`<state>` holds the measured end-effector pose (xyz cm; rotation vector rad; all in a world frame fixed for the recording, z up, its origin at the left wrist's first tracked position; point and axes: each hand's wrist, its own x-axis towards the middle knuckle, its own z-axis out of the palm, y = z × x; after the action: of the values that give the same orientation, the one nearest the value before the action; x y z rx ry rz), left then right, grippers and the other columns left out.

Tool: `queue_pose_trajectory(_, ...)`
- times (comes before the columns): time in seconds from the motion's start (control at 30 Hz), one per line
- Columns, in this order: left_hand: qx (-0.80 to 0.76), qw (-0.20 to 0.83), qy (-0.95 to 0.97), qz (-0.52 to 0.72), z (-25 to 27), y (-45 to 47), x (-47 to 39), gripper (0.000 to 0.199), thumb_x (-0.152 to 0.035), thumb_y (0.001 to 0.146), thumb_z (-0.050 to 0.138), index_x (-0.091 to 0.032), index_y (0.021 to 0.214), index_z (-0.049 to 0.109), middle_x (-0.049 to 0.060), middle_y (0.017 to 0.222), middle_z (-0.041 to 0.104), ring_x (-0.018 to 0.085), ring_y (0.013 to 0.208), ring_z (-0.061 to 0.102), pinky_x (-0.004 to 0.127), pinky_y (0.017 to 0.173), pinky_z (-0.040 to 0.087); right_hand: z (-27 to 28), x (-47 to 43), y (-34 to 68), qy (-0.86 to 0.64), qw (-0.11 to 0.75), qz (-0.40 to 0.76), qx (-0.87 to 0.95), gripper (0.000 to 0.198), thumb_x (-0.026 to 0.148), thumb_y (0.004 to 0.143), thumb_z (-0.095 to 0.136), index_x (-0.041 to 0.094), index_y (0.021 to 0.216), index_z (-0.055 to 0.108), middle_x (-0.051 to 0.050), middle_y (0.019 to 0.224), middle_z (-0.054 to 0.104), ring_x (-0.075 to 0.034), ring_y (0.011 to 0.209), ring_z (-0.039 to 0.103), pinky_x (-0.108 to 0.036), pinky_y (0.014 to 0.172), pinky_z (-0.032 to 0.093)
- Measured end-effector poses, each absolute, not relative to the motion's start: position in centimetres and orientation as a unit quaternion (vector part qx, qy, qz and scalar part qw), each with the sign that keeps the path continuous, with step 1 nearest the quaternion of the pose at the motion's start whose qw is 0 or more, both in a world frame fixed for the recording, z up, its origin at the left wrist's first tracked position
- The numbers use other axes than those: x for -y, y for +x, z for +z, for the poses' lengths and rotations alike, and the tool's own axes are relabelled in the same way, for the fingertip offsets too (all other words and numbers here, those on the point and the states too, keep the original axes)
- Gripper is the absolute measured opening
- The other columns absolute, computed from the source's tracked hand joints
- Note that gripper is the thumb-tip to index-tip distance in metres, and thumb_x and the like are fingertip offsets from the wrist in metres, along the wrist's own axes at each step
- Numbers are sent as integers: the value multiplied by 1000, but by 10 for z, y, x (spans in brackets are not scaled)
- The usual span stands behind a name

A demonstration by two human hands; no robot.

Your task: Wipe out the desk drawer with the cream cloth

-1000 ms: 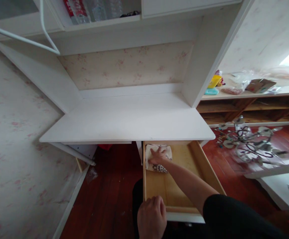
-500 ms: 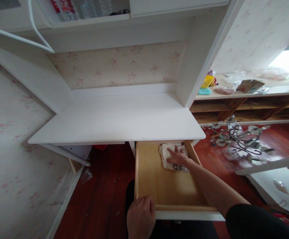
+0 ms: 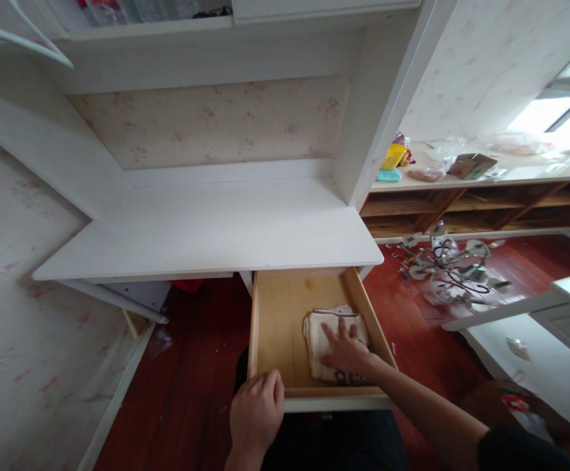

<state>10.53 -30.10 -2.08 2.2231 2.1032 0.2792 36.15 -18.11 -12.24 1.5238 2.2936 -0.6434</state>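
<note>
A pale wooden drawer (image 3: 278, 327) stands pulled out from under a white desk (image 3: 206, 229). Inside it, at the front right, lies a folded cream cloth (image 3: 324, 327) with a dark pattern on one edge. My right hand (image 3: 346, 350) presses flat on the cloth, fingers spread. My left hand (image 3: 257, 413) grips the drawer's front edge at its left corner.
Red-brown wooden floor lies on both sides of the drawer. A metal chandelier (image 3: 449, 271) rests on the floor at the right. Behind it a wooden shelf (image 3: 486, 180) carries boxes and bags. A white panel (image 3: 525, 340) lies at the lower right.
My right hand has slid the cloth from the drawer's back left to its back right, then to the front right. The left hand stays on the front edge. The view has shifted right.
</note>
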Motion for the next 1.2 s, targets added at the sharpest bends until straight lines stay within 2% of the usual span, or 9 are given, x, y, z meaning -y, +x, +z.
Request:
queue_pose_trajectory(0.1,-681,31,726,92,-21,105,302,25,-21,95,45,-26,75,60,-4,68,65,15,67,63,29,62,36,-118,194,359,560,187,-200,-782,102,64,77,64,16,155,20,-33,155,19,-57,137,17,-78,101,16)
queue_pose_trajectory(0.2,-677,29,729,94,-21,105,303,25,-20,95,46,-25,75,60,-4,68,66,14,67,63,29,62,35,-114,187,353,562,214,-217,-769,109,70,72,65,18,155,19,-35,153,19,-60,131,30,-80,95,21)
queue_pose_trajectory(0.3,-680,29,726,100,-21,106,304,24,-20,94,46,-25,75,60,-5,69,66,14,67,63,29,63,35,-112,180,339,557,210,-198,-779,106,70,72,65,18,154,24,-35,152,23,-60,128,37,-82,92,21)
queue_pose_trajectory(0.37,-682,30,724,101,-21,106,304,24,-20,94,46,-25,75,60,-5,68,65,14,67,63,29,62,35,-109,181,322,545,198,-184,-793,103,69,73,64,15,153,27,-35,151,25,-60,128,36,-81,94,20)
queue_pose_trajectory(0.57,-685,42,720,101,-23,105,304,24,-20,94,46,-25,75,59,-4,68,65,15,68,63,28,63,35,-99,188,257,509,215,-165,-817,107,71,72,62,11,153,27,-34,149,30,-60,136,18,-82,95,14)
queue_pose_trajectory(0.7,-678,49,725,112,-24,104,303,22,-18,93,47,-25,77,60,-3,71,66,15,70,63,28,64,37,-105,189,220,516,197,-169,-816,104,72,74,59,12,153,27,-33,149,32,-59,136,18,-82,94,14)
queue_pose_trajectory(0.87,-674,57,726,126,-26,103,302,22,-19,93,47,-25,76,60,-3,72,66,15,70,63,28,64,38,-114,195,188,501,183,-155,-832,87,57,80,62,16,151,33,-29,147,39,-56,137,24,-81,96,17)
queue_pose_trajectory(1.1,-677,67,724,116,-29,101,303,20,-16,91,47,-25,81,62,-3,71,67,15,69,64,29,64,38,-94,162,182,524,202,-183,-807,93,64,80,57,16,153,27,-31,154,23,-55,138,21,-81,99,7)
queue_pose_trajectory(1.2,-686,76,716,104,-29,102,303,23,-16,92,45,-25,82,62,-3,71,66,15,69,63,29,65,38,-84,126,177,561,212,-204,-774,91,64,83,53,20,155,20,-30,157,12,-56,139,16,-85,92,12)
